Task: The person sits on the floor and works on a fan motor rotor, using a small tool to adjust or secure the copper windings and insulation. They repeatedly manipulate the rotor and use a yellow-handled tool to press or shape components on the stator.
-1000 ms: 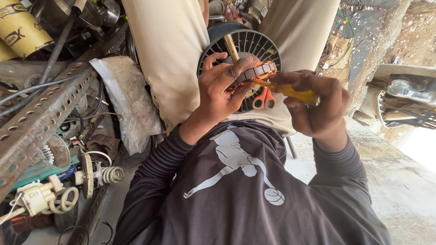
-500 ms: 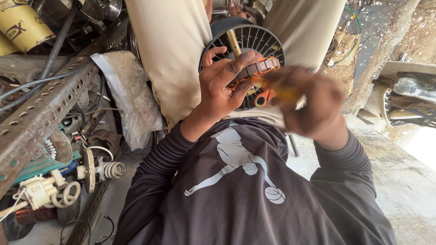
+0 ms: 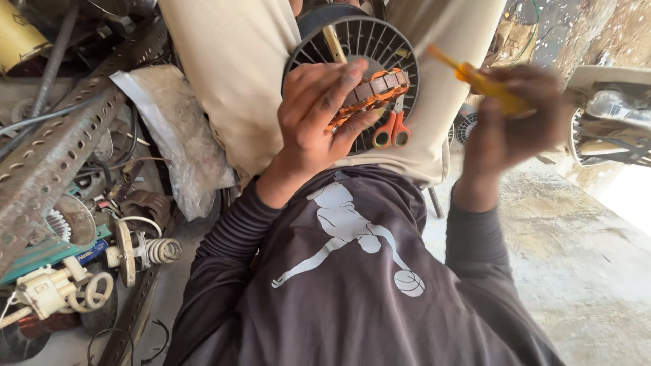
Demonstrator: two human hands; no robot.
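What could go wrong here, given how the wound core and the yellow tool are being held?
1. The left hand pinches the orange wound core at one end only; it may slip.
2. The right hand is motion-blurred, swinging the yellow-handled tool near the fingers: possibly a jab.
3. Scissors lie loose on the lap and may slide off.

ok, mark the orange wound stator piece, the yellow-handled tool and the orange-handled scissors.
orange wound stator piece [image 3: 374, 91], head view, on its brown segmented face.
yellow-handled tool [image 3: 475, 76], head view, mid handle.
orange-handled scissors [image 3: 391, 132], head view, between the finger loops.
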